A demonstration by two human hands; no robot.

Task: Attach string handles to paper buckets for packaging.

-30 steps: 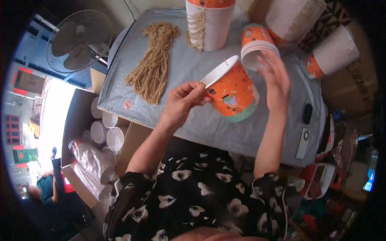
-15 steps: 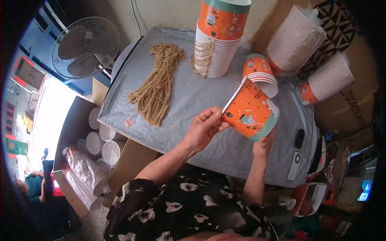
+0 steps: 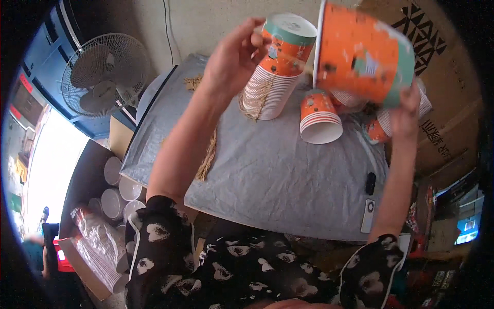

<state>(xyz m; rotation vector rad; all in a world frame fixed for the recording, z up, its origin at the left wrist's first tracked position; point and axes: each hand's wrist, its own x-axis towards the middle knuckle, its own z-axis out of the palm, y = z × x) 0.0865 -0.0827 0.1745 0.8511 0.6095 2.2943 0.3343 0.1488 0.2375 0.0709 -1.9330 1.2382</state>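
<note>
Raised at the upper right is an orange paper cup (image 3: pixel 360 56) with a green base band and printed cartoon figures, blurred by motion. My right hand (image 3: pixel 405 105) grips its green base end. My left hand (image 3: pixel 234 56) is up beside the tall stack of upside-down paper cups (image 3: pixel 275 90), its fingers curled together near the stack's top; whatever they hold, I cannot make out. Beige twine loops (image 3: pixel 254 95) hang on the side of this stack. A few nested orange cups (image 3: pixel 315 110) lie on their side, white mouth toward me.
A bundle of beige twine (image 3: pixel 208 159) lies partly behind my left forearm. A black object (image 3: pixel 370 183) and a white remote-like object (image 3: pixel 367 215) lie on the grey table cover (image 3: pixel 267 190). At left are a fan (image 3: pixel 105 72) and a carton (image 3: pixel 85 154) of cups.
The single cup has risen from over the table to the upper right with my right hand. My left hand has left its rim and moved up beside the tall stack.
</note>
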